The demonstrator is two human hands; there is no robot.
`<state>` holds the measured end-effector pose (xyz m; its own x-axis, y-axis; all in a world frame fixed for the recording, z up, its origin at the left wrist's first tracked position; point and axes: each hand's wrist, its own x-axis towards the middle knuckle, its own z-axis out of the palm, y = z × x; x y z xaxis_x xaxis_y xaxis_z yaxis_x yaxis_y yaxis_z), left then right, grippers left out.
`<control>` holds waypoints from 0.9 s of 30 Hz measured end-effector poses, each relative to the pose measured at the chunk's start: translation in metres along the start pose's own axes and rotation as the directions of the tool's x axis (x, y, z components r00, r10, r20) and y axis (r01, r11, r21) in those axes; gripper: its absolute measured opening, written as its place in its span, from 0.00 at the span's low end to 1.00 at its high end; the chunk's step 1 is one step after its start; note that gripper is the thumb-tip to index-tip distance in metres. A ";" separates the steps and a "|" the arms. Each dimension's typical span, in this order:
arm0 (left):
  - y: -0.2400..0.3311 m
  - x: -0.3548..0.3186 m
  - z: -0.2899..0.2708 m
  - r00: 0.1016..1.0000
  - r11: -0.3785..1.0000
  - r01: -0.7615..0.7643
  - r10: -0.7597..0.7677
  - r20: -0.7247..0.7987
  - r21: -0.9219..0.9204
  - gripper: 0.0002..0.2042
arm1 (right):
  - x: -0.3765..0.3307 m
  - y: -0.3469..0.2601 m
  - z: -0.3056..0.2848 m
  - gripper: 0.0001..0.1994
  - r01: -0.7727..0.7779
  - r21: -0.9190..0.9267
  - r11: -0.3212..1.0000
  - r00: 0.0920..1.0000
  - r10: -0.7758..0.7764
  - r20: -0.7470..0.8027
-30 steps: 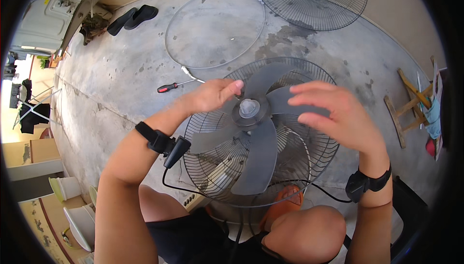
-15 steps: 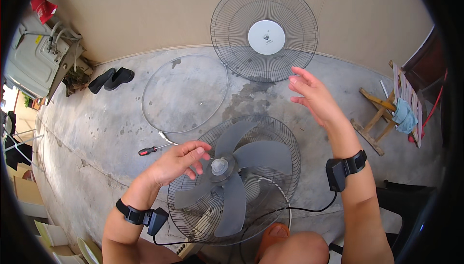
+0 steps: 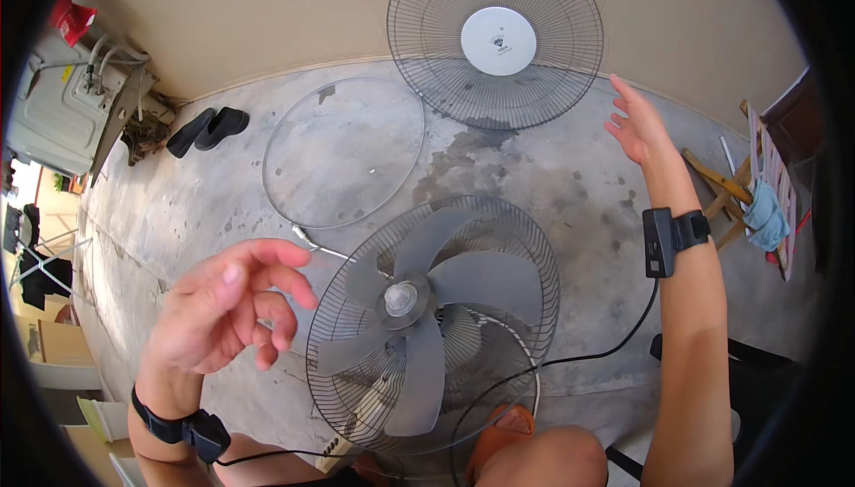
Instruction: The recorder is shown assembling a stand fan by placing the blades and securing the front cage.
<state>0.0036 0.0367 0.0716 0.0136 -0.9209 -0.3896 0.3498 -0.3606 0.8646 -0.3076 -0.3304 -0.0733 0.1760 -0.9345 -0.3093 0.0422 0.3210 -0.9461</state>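
- Clock positions run from the clear hub cap (image 3: pixel 401 298) at the middle of the fan blades (image 3: pixel 417 380), with 12 at the picture's upper edge.
- The five dark grey blades sit in front of the rear wire grille (image 3: pixel 534 344), just above the person's knees.
- The left hand (image 3: pixel 233 309) hangs at 9 o'clock, beside the rear grille's rim; its fingers are loosely curled and apart, with nothing between them. Whether the fingertips touch the rim cannot be told.
- The right hand (image 3: pixel 639 130) is raised at 2 o'clock, well apart from the blades, its fingers loosely spread and holding nothing.
- The round front grille (image 3: pixel 427 37), with a pale centre disc (image 3: pixel 499 41), lies toward 1 o'clock, its lower edge on the concrete floor (image 3: pixel 570 175) and its upper part before a beige wall (image 3: pixel 267 15).
- A thin hoop (image 3: pixel 423 130) lies on the floor toward 11 o'clock.
- Black shoes (image 3: pixel 223 129) rest between 10 and 11 o'clock.
- A light-blue cloth (image 3: pixel 766 218) hangs between 2 and 3 o'clock, beside wooden slats (image 3: pixel 720 177).
- An orange shoe (image 3: pixel 500 438) shows at 5 o'clock.
- Each wrist carries a strapped black box (image 3: pixel 659 242); the right one's cable (image 3: pixel 579 359) crosses the rear grille in view.
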 end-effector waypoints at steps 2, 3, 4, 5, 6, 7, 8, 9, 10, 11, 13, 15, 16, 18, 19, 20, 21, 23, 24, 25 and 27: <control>0.012 0.009 -0.004 0.994 0.995 -0.039 0.029 -0.104 -0.094 0.24 | 0.022 0.004 -0.004 0.44 -0.055 0.050 0.997 0.993 0.059 -0.100; 0.019 0.012 -0.006 0.986 0.997 -0.044 0.034 -0.163 -0.059 0.24 | 0.030 0.005 -0.004 0.44 -0.050 0.055 0.997 0.993 0.056 -0.109; 0.027 0.017 -0.005 0.977 0.998 -0.042 0.033 -0.209 -0.036 0.24 | 0.038 0.006 -0.003 0.44 -0.063 0.071 0.995 0.989 0.072 -0.130; 0.036 0.018 -0.001 0.964 0.999 -0.044 0.041 -0.262 -0.006 0.24 | 0.046 0.007 -0.004 0.44 -0.074 0.094 0.993 0.986 0.087 -0.143; 0.044 0.019 0.003 0.953 0.998 -0.044 0.056 -0.298 0.048 0.23 | 0.055 0.008 -0.006 0.44 -0.068 0.106 0.992 0.986 0.083 -0.142; 0.049 0.020 0.006 0.953 0.997 -0.047 0.063 -0.298 0.061 0.23 | 0.065 0.012 -0.008 0.47 -0.049 0.087 0.995 0.991 0.059 -0.119; 0.052 0.022 0.008 0.950 0.996 -0.057 0.074 -0.304 0.065 0.23 | 0.072 0.013 -0.011 0.49 -0.027 0.062 0.998 0.994 0.034 -0.102; 0.055 0.025 0.010 0.946 0.995 -0.066 0.085 -0.312 0.069 0.24 | 0.079 0.015 -0.014 0.49 -0.023 0.070 0.997 0.994 0.030 -0.107; 0.054 0.027 0.013 0.951 0.997 -0.067 0.079 -0.298 0.049 0.23 | 0.085 0.016 -0.018 0.49 -0.018 0.061 0.998 0.994 0.024 -0.104; 0.053 0.028 0.017 0.950 0.996 -0.069 0.084 -0.300 0.060 0.23 | 0.093 0.019 -0.019 0.49 -0.014 0.056 0.998 0.995 0.020 -0.095; 0.047 0.031 0.022 0.953 0.999 -0.020 0.032 -0.301 0.040 0.23 | 0.106 0.024 -0.020 0.49 -0.005 0.067 0.998 0.996 0.011 -0.085; 0.041 0.035 0.025 0.959 1.000 -0.001 0.002 -0.284 0.005 0.24 | 0.118 0.029 -0.018 0.49 -0.002 0.078 0.997 0.998 0.007 -0.069; 0.038 0.038 0.027 0.959 1.000 0.013 -0.009 -0.284 0.013 0.24 | 0.124 0.031 -0.020 0.46 0.012 0.070 0.997 0.995 -0.006 -0.099; 0.033 0.035 0.023 0.957 1.000 0.016 -0.013 -0.288 0.010 0.24 | 0.129 0.027 -0.015 0.44 0.032 0.051 0.998 0.993 -0.026 -0.119; 0.031 0.034 0.021 0.950 1.000 0.028 -0.029 -0.311 -0.008 0.24 | 0.131 0.025 -0.013 0.44 0.040 0.043 0.998 0.994 -0.036 -0.102; 0.028 0.035 0.022 0.940 0.999 0.042 -0.045 -0.337 -0.018 0.24 | 0.135 0.026 -0.014 0.44 0.046 0.044 0.998 0.996 -0.042 -0.084; 0.026 0.035 0.023 0.938 0.999 0.040 -0.042 -0.343 -0.013 0.24 | 0.135 0.026 -0.014 0.44 0.046 0.050 0.998 0.996 -0.042 -0.078; 0.023 0.033 0.024 0.951 0.999 0.046 -0.048 -0.305 -0.012 0.24 | 0.135 0.025 -0.015 0.50 0.043 0.085 0.995 0.999 -0.045 0.020; 0.021 0.033 0.023 0.950 0.999 0.051 -0.054 -0.308 -0.016 0.24 | 0.139 0.026 -0.015 0.50 0.046 0.091 0.995 0.999 -0.048 0.023; 0.020 0.032 0.023 0.949 0.999 0.048 -0.049 -0.310 -0.011 0.24 | 0.146 0.030 -0.016 0.47 0.045 0.086 0.995 0.999 -0.047 0.022; 0.015 0.031 0.021 0.951 0.997 0.065 -0.075 -0.301 -0.041 0.24 | 0.154 0.033 -0.021 0.44 0.044 0.076 0.996 0.999 -0.046 0.019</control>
<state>-0.0105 -0.0006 0.0789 0.2690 -0.8040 -0.5303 0.3881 -0.4135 0.8237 -0.2998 -0.4666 -0.1546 0.1924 -0.9452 -0.2637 0.1243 0.2900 -0.9489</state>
